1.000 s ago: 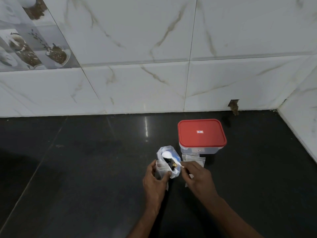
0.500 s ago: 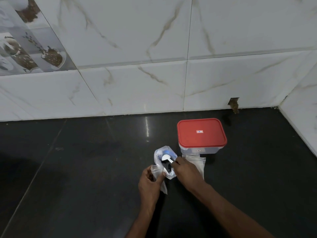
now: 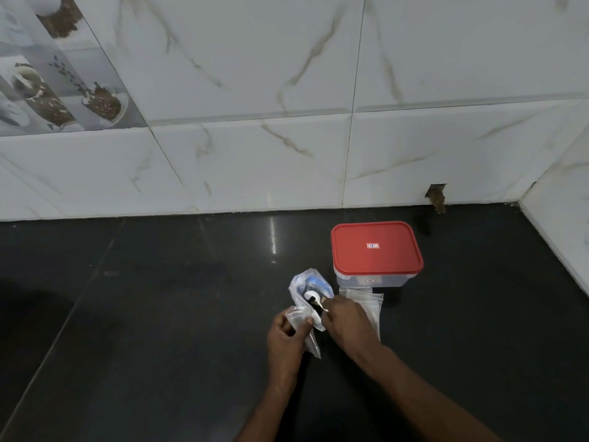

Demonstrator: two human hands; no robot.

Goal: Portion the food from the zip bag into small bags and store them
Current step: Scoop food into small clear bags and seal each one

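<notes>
Left hand (image 3: 288,338): fingers curled, thumb pinching the top of a small clear plastic bag (image 3: 311,342); cannot tell whether the bag's lower end touches the glossy black counter (image 3: 159,314).

Right hand (image 3: 347,320): fingers pinched on the handle of a white plastic spoon (image 3: 311,296). Spoon bowl sits in the open mouth of the crumpled clear zip bag with blue print (image 3: 302,283).

Zip bag stands on the counter, touching the small bag, just left of and nearer than a clear rectangular container with red lid (image 3: 376,250), lid on. Dark contents in zip bag; kind not resolvable.

Flat spare clear bags (image 3: 366,298) lie against the container's near side, partly under the right hand.
</notes>
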